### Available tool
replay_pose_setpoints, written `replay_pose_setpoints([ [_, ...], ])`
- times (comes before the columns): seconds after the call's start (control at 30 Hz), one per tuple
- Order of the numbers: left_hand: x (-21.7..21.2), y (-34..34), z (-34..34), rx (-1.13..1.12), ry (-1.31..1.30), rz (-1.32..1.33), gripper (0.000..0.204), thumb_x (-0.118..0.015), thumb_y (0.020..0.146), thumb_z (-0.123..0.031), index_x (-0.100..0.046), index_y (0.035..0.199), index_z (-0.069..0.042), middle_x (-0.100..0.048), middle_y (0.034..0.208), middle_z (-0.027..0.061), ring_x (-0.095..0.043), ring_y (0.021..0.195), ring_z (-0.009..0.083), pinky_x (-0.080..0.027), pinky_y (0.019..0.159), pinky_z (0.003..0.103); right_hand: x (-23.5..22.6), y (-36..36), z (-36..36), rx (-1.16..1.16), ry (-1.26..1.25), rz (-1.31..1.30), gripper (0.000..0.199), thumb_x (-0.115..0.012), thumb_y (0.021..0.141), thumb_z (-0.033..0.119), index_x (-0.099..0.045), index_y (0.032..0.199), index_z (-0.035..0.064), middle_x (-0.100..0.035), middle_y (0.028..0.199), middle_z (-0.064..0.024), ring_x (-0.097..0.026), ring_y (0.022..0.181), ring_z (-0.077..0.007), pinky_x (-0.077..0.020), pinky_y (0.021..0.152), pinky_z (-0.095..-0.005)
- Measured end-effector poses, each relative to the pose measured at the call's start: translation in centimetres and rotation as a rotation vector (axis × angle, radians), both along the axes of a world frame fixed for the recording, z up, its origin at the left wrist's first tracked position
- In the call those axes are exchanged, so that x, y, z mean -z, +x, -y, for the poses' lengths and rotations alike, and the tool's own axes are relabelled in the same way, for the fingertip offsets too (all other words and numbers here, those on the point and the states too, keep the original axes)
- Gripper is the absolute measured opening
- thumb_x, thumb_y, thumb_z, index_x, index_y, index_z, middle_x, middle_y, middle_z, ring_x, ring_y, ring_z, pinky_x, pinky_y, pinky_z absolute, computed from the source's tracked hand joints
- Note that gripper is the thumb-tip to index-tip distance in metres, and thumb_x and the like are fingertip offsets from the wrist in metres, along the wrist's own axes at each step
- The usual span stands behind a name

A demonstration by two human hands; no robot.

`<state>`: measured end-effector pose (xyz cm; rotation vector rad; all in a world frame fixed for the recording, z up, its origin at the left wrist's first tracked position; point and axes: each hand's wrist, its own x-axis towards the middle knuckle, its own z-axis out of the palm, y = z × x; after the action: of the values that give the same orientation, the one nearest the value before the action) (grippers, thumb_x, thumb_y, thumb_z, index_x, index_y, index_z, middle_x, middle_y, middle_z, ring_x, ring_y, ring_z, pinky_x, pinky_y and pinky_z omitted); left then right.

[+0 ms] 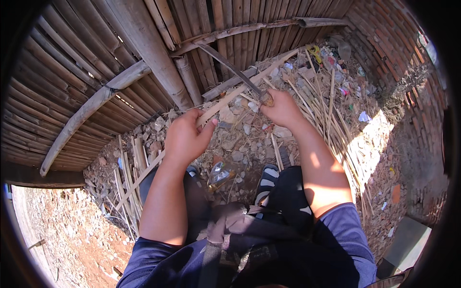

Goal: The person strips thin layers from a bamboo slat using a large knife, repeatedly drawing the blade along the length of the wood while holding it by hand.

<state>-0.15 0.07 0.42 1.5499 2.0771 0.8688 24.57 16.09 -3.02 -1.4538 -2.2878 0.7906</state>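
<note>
My left hand (186,138) is closed round a long, pale bamboo strip (224,100), thumb on its near side. The strip runs from beside my left leg, under the forearm, and out toward the far right. My right hand (282,109) grips the wooden handle of a long knife (234,70). Its dark, narrow blade points away to the far left and passes across the strip just beyond my right hand. From this view I cannot tell whether blade and strip touch.
Split bamboo strips (331,126) lie in a bundle to the right, and more strips (126,174) rest by my left leg. A bamboo wall (72,86) with thick poles stands ahead, a brick wall (384,43) at right. A clear plastic bag (220,175) lies between my feet on stony ground.
</note>
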Motion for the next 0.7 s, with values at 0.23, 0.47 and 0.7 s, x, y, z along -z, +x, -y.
replay_pose_setpoints([
  [0.23, 0.4, -0.1, 0.0, 0.010, 0.043, 0.035, 0.041, -0.076, 0.089, -0.037, -0.072, 0.108, -0.001, -0.072, 0.075, 0.0169, -0.074, 0.076, 0.0351, -0.056, 0.073, 0.045, -2.6, -2.1, 2.7, -0.217, 0.033, 0.236, 0.045, -0.075, 0.081, 0.028, -0.069, 0.120, 0.0052, -0.073, 0.100, -0.0226, -0.070, 0.098, -0.0415, -0.0558, 0.085, -0.0508],
  [0.47, -0.4, 0.1, 0.0, -0.004, 0.010, 0.033, 0.041, -0.076, 0.089, -0.037, -0.072, 0.109, -0.002, -0.073, 0.076, 0.0165, -0.074, 0.077, 0.0350, -0.057, 0.074, 0.045, -1.1, 0.4, 0.1, 0.042, -0.099, 0.017, 0.045, -0.075, 0.081, 0.026, -0.069, 0.121, 0.0055, -0.073, 0.095, -0.0233, -0.070, 0.091, -0.0417, -0.0560, 0.084, -0.0501],
  [0.7, 0.5, -0.2, -0.1, -0.004, 0.046, 0.006, 0.042, -0.076, 0.089, -0.038, -0.072, 0.109, -0.002, -0.073, 0.076, 0.0162, -0.074, 0.075, 0.0345, -0.057, 0.073, 0.045, -1.4, -2.0, 2.2, -0.145, -0.007, 0.162, 0.045, -0.074, 0.082, 0.027, -0.069, 0.121, 0.0072, -0.073, 0.094, -0.0221, -0.072, 0.086, -0.0400, -0.0567, 0.081, -0.0484],
])
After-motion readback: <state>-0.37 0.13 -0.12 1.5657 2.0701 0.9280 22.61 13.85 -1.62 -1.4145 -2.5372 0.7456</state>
